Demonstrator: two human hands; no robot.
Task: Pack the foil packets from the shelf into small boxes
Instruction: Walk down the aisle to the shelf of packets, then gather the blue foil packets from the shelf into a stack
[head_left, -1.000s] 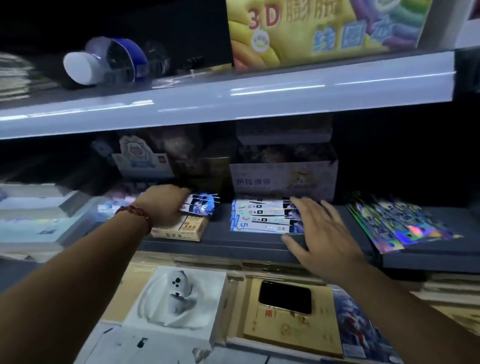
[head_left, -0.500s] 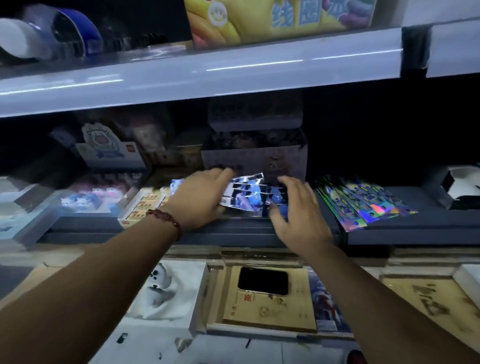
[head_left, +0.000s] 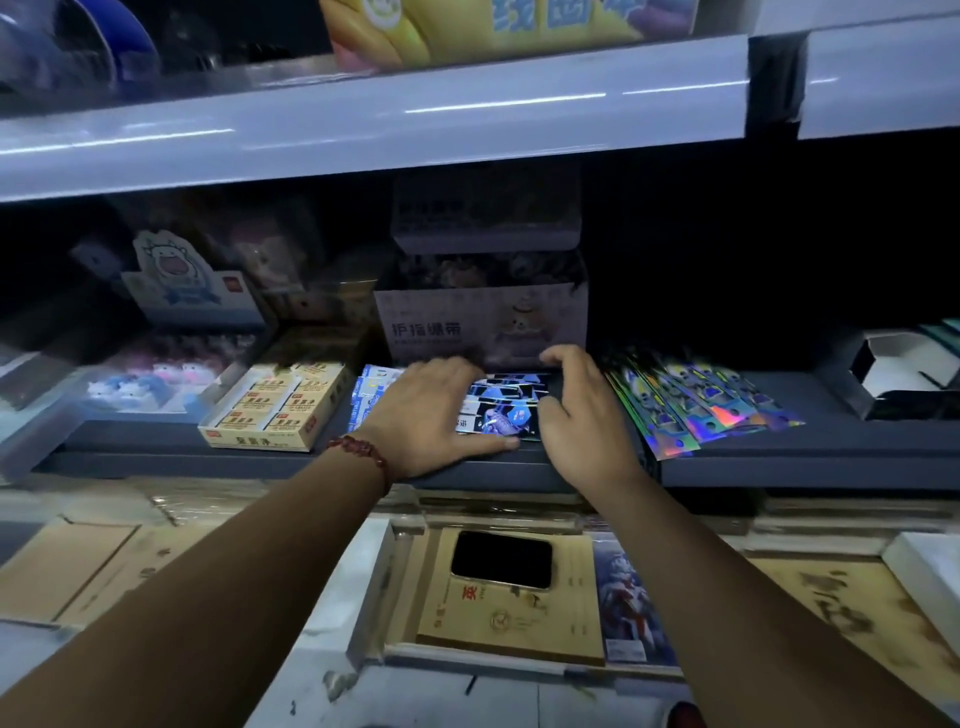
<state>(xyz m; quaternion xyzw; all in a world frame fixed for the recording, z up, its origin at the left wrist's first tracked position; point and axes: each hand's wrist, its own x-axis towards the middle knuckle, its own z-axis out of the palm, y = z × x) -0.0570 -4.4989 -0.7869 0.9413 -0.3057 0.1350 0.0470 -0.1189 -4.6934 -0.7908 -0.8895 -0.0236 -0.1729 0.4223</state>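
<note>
Dim shop shelving, stock crowded along a grey shelf (head_left: 779, 457) beneath a pale upper ledge. At centre front of that shelf, a stack of foil packets (head_left: 501, 410), blue and silver, caught between two hands. Left hand (head_left: 423, 415), beaded bracelet (head_left: 363, 449) at the wrist, spread over the stack's left half, fingers bent over the far edge and thumb laid along the near one, grasping it. Right hand (head_left: 584, 415) cupped against the right side, fingertips hooked behind, thumb at the near corner, likewise grasping. Looks like a squaring-up hold: slippery packets pressed from both sides so as to lift as one block rather than slide apart. Just beside the right hand, a fan of holographic packets (head_left: 701, 410), probably spread for display. Left of the hands, a tan carton of small packs (head_left: 275, 402); behind, a printed display box (head_left: 483, 322). Below the shelf, a dark phone (head_left: 501, 558) resting on a tan booklet (head_left: 511, 613). Far right, a white open box (head_left: 904, 364), possibly meant for packing; impossible to tell. Nothing visibly boxed yet, so early in the job by appearances.
</note>
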